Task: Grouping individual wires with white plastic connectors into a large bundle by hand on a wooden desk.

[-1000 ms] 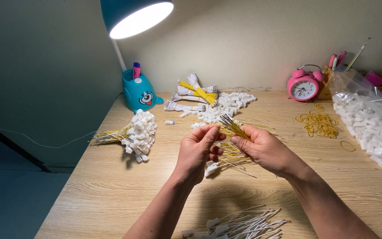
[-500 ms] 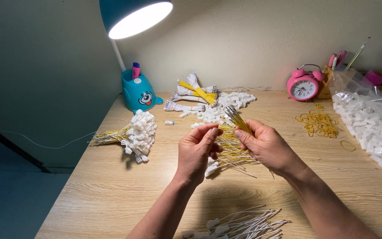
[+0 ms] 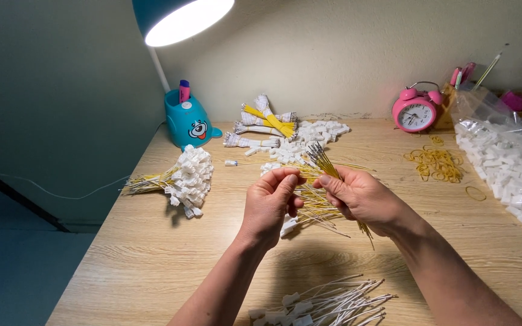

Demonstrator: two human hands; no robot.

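**Two hands on a bundle of thin yellow wires**

Two hands meet over the middle of the wooden table (image 3: 122,265), and between them I see a bundle of yellow wires (image 3: 320,181). My right hand (image 3: 360,196) is clenched around the bundle, with the metal-tipped ends fanning up and away above the fist and more strands trailing down below it toward the table. My left hand (image 3: 268,202) has its fingers curled in, thumb and fingertips pinched together at the side of the bundle; whether it grips a single wire or a small white connector I cannot tell. The bundle sits above the tabletop, just in front of a scatter of loose white connectors (image 3: 309,142).

Nearest to me, at the table's front edge, lies a sheaf of white wires with white connectors (image 3: 321,302). To the left, well apart from the hands, rests a finished bunch (image 3: 182,178) of yellow wires capped with white plugs. Behind the loose connectors lie tied bundles crossed with yellow bands (image 3: 264,124), and beside them stands a teal pen holder (image 3: 188,124) under the lit desk lamp (image 3: 182,18). On the right I see a heap of yellow rubber bands (image 3: 435,163), a pink alarm clock (image 3: 415,111) against the wall, and a clear plastic bag of white connectors (image 3: 509,163) at the table's right edge.
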